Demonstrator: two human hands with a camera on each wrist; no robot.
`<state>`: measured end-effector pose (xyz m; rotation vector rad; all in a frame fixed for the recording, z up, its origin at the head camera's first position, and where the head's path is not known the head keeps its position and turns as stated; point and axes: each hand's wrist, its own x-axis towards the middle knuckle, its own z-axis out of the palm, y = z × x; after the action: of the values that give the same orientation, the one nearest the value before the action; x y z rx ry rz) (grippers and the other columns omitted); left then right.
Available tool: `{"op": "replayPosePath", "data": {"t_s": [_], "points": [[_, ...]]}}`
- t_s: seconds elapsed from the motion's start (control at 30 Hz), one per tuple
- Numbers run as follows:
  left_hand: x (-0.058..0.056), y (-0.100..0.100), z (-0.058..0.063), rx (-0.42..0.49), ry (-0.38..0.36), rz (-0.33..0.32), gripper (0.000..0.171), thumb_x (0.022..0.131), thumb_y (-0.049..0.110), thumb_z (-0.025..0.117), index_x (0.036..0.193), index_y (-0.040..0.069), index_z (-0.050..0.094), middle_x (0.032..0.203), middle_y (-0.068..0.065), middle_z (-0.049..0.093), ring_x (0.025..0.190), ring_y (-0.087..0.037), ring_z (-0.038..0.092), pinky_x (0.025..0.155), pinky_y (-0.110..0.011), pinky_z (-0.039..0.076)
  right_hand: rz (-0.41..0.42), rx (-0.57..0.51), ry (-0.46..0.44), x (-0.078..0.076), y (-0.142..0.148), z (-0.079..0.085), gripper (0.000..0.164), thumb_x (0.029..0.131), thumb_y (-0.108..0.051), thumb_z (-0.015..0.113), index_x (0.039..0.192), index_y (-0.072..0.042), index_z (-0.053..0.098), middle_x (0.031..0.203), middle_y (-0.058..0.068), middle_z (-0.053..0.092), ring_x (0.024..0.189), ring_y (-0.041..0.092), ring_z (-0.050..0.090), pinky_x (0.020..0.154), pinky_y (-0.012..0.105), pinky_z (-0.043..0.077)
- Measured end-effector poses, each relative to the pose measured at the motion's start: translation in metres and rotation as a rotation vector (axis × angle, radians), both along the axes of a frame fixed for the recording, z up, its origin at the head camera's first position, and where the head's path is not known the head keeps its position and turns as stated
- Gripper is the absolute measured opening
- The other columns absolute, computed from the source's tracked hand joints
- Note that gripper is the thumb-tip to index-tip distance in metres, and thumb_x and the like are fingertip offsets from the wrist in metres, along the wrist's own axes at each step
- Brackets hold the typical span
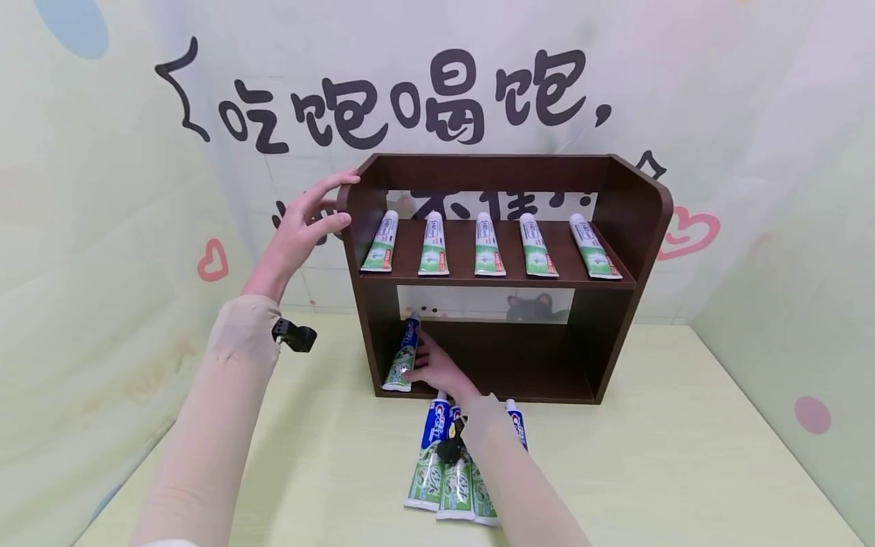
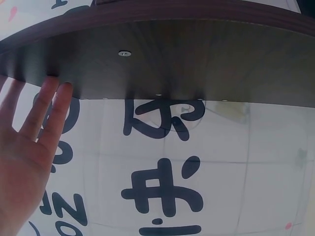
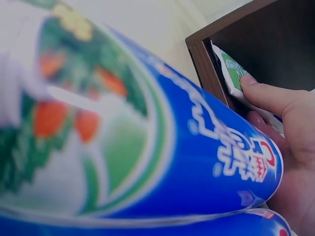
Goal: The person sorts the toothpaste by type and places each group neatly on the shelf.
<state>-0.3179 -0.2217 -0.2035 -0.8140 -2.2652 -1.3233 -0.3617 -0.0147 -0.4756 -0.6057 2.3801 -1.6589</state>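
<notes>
A dark brown two-tier shelf (image 1: pixel 478 282) stands on the table. In its lower left corner leans a blue and green toothpaste tube (image 1: pixel 402 362), cap end up and back. My right hand (image 1: pixel 437 371) holds this tube from its right side; in the right wrist view the thumb lies on the tube's green end (image 3: pixel 231 71), the other fingers partly hidden. My left hand (image 1: pixel 298 228) rests its fingertips on the shelf's left side panel (image 1: pixel 365 228), fingers extended. The left wrist view shows those fingers (image 2: pixel 60 110) against the panel.
Several white and green toothpaste tubes (image 1: pixel 487 247) lie in a spaced row on the upper tier. On the table before the shelf, several blue and green tubes (image 1: pixel 427 463) lie overlapping, partly under my right forearm. A printed backdrop (image 1: pixel 424 38) stands behind.
</notes>
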Motion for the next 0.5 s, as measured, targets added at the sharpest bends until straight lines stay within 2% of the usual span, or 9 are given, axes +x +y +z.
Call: {"op": "replayPosePath", "data": {"t_s": [0.3,0.5], "points": [[0.0033,-0.0018,0.0015,0.004,-0.006,-0.003,0.048,0.096,0.015,0.055,0.143,0.010,0.049,0.159,0.001,0.038,0.107,-0.015,0.056,0.081,-0.021,0.050,0.005,0.052,0.071,-0.0004,-0.0056,-0.0033,0.077,0.086,-0.006,0.073,0.152,-0.005,0.034,0.130,0.019,0.055,0.116,0.030,0.057,0.100,0.043,0.051],[0.0025,-0.0019,0.0032,-0.009,-0.001,-0.016,0.047,0.096,0.014,0.056,0.143,0.011,0.050,0.160,0.000,0.037,0.107,-0.017,0.058,0.079,-0.020,0.052,0.003,0.087,0.107,0.0004,-0.0046,-0.0014,0.072,0.087,-0.007,0.073,0.150,-0.002,0.038,0.131,0.021,0.056,0.117,0.032,0.058,0.100,0.044,0.051]]}}
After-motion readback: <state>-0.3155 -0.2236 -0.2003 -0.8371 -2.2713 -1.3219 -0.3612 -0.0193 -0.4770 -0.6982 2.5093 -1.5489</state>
